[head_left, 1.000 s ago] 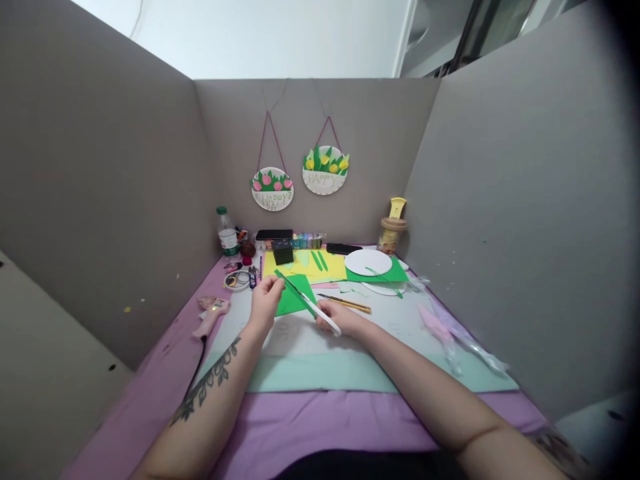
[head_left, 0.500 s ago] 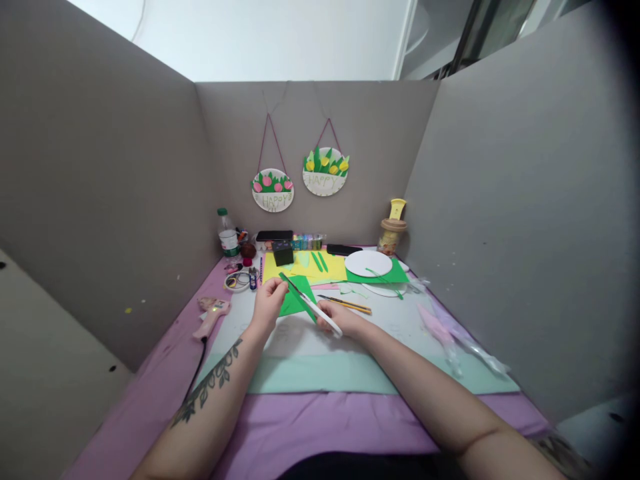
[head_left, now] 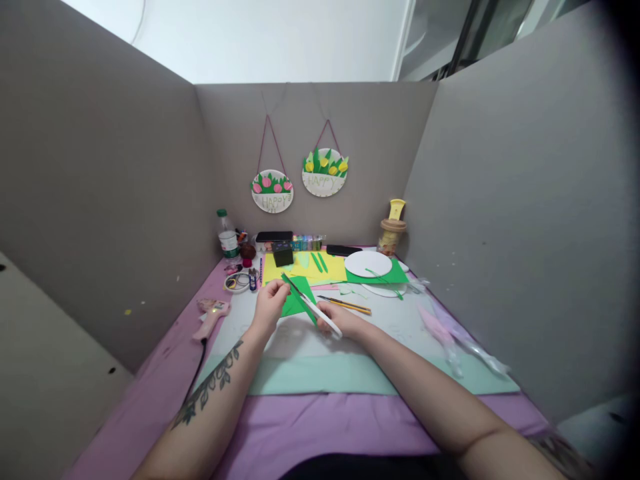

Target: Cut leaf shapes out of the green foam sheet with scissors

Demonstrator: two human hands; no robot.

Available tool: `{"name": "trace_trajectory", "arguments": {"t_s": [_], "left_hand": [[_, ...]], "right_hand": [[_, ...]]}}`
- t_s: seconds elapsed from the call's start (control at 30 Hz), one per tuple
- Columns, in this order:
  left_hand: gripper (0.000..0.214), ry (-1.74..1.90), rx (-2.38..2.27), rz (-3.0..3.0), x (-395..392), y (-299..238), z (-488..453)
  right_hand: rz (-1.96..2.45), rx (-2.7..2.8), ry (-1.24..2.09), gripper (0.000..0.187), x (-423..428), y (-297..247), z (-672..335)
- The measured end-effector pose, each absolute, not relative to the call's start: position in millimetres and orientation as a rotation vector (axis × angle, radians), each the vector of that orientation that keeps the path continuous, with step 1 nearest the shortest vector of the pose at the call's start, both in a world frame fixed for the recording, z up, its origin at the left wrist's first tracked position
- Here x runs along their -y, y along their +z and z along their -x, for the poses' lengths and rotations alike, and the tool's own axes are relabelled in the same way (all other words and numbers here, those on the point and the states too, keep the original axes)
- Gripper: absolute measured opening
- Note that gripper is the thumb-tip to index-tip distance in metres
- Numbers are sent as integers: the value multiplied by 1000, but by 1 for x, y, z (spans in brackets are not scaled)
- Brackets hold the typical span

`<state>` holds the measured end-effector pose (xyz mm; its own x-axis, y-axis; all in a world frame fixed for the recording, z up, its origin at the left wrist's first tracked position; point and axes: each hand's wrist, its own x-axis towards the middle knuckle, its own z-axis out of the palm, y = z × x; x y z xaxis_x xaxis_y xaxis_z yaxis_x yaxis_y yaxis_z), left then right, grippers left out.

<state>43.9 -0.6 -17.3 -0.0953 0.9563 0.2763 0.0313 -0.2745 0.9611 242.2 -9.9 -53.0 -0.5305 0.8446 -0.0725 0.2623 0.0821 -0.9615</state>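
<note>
My right hand is closed round the white handles of a pair of scissors, whose blades point up and to the left. A narrow strip of green paper runs along the blades. Its upper end is pinched by the fingertips of my left hand. Behind the strip, a larger green sheet lies on the work surface. Beyond it, a yellow sheet carries cut green leaf shapes. My fingers partly hide the scissor handles.
Pencils lie just past my right hand. White paper plates rest on green paper at the right. A pink glue gun with a cord lies left. Plastic wrappers lie right. Two decorated plates hang on the grey back panel.
My left hand has shifted very slightly right and down along with the green strip. The scissors and my right hand stay nearly where they were.
</note>
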Motion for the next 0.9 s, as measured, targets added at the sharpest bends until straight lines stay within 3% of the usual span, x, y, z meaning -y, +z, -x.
{"name": "trace_trajectory", "arguments": {"t_s": [0.9], "left_hand": [[21,1526,-1162,-1393,1,-16,-42]], "right_hand": [[1124,1912,1405,16,6,-58,-248]]}}
